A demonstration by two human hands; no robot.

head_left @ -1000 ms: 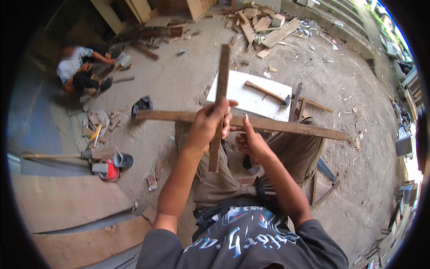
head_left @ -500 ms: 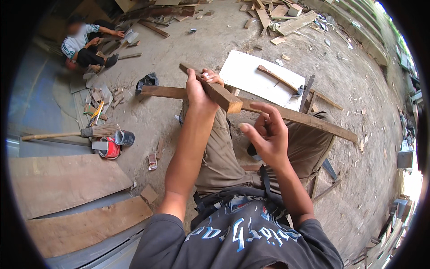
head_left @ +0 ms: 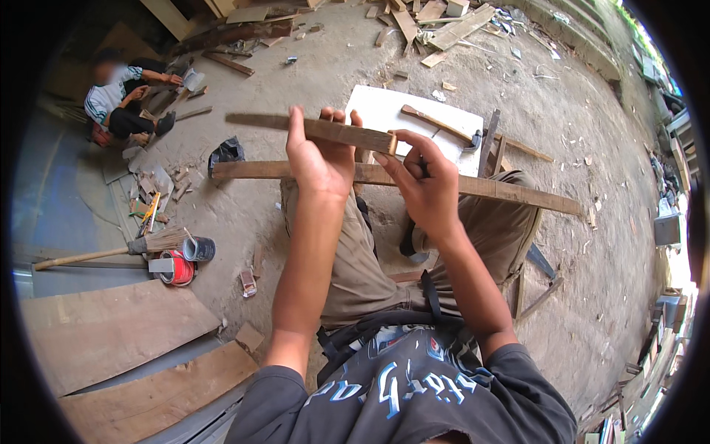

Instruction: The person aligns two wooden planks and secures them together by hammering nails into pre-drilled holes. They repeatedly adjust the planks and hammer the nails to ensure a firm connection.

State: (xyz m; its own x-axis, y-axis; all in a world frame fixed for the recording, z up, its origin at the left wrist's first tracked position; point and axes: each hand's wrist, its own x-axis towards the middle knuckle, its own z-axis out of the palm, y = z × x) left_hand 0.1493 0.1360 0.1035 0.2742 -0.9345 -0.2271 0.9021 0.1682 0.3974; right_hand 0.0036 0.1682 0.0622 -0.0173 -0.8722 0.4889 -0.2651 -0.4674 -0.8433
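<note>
My left hand (head_left: 323,159) is wrapped round a brown wooden batten (head_left: 347,135) held up in front of me, its far end reaching out to the left. At the batten's right end, the thumb and bent fingers of my right hand (head_left: 425,174) pinch the cut end. Below it, a longer wooden strip (head_left: 510,194) lies crosswise over my knees, passing behind both hands. Beyond my knees is a white board (head_left: 377,103) on the ground, with a wooden-handled hammer (head_left: 440,123) lying on it.
Wood strips (head_left: 494,148) stand by the board's right edge. To the left are a red paint can (head_left: 177,268), a dark can (head_left: 200,249), a broom (head_left: 144,243) and planks (head_left: 111,318). A person (head_left: 122,100) squats at the far left. Scrap wood (head_left: 451,33) is heaped far ahead.
The batten has turned from pointing toward me to lying nearly crosswise. My right hand, loose and apart from it before, has come up to its right end and taken hold.
</note>
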